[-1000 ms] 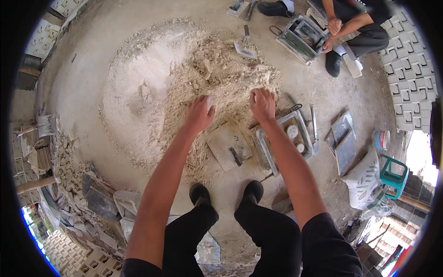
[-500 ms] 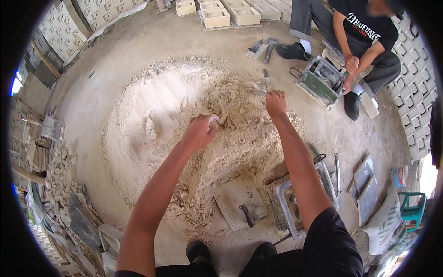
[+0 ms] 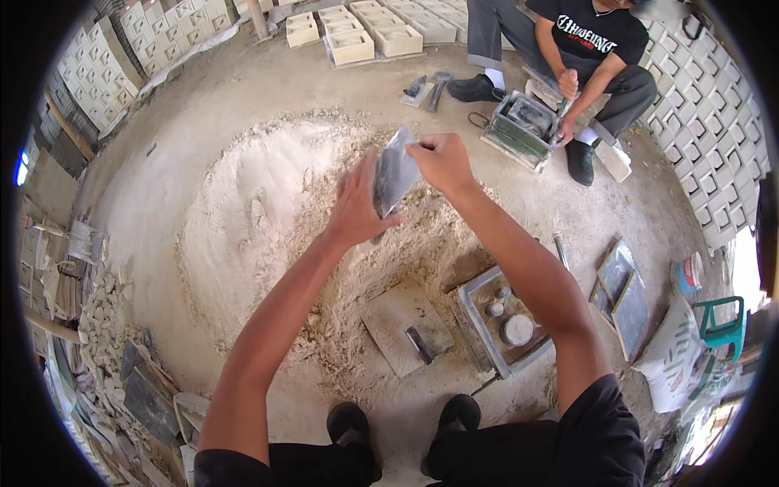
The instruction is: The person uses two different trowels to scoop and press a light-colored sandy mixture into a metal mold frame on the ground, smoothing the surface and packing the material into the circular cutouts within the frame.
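Above the pale heap of loose sandy mix (image 3: 268, 191), a flat grey metal plate (image 3: 393, 177) stands tilted between my hands. My right hand (image 3: 442, 166) pinches its upper right edge with thumb and fingers. On its left side lies my left hand (image 3: 355, 201), with fingers against the plate and the thumb by its lower end; these fingers are slightly smeared. A square board (image 3: 389, 329) with a dark bar handle (image 3: 419, 345) lies nearer my feet. Beside it, under my right forearm, is a metal box mould (image 3: 507, 365) with round pieces inside.
At the far right a seated co-worker (image 3: 600, 61) works with a tool at another metal mould (image 3: 523, 126). Cast blocks (image 3: 349, 45) line the back, with a hammer (image 3: 439, 89) nearby. Rubble (image 3: 122, 316) is at the left; grey panels (image 3: 623, 292), a sack (image 3: 673, 353) and a green stool (image 3: 722, 325) are right.
My right hand has come left and my left hand has risen from the heap; both are now together at the grey plate. The view has shifted slightly.
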Tool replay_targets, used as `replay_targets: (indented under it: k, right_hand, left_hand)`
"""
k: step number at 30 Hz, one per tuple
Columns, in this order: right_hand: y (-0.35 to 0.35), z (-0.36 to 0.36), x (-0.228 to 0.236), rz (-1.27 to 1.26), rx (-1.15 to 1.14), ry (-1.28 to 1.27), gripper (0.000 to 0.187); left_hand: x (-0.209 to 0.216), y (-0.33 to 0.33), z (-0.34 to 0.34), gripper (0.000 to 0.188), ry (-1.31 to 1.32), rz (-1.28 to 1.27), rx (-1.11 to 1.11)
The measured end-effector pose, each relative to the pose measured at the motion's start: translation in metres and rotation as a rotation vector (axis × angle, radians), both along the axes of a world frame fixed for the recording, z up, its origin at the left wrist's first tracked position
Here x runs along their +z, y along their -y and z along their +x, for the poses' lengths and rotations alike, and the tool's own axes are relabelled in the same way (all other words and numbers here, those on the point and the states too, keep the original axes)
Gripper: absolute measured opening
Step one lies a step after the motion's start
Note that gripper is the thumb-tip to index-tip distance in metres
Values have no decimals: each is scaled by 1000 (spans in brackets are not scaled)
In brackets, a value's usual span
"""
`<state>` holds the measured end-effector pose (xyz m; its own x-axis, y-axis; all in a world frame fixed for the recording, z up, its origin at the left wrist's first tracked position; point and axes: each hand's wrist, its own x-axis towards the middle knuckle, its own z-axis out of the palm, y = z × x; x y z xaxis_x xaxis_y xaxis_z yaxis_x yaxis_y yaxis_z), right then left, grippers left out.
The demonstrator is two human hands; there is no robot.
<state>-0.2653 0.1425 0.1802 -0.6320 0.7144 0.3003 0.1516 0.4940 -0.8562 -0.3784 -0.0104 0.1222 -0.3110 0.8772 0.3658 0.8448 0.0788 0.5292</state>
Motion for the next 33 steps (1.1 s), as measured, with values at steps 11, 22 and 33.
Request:
replay_targets:
  k: [11, 22, 33]
  right_hand:
    - [83, -8, -13, -277, 179, -196, 65]
    - [271, 79, -116, -1069, 737, 329, 43]
    - [360, 263, -113, -1482, 487, 889, 34]
  left_hand:
    - [-6, 79, -16, 26, -36, 260, 192]
    - [-92, 250, -13, 28, 533, -316, 530]
    - [-151, 347, 208, 45, 1915, -1035, 96]
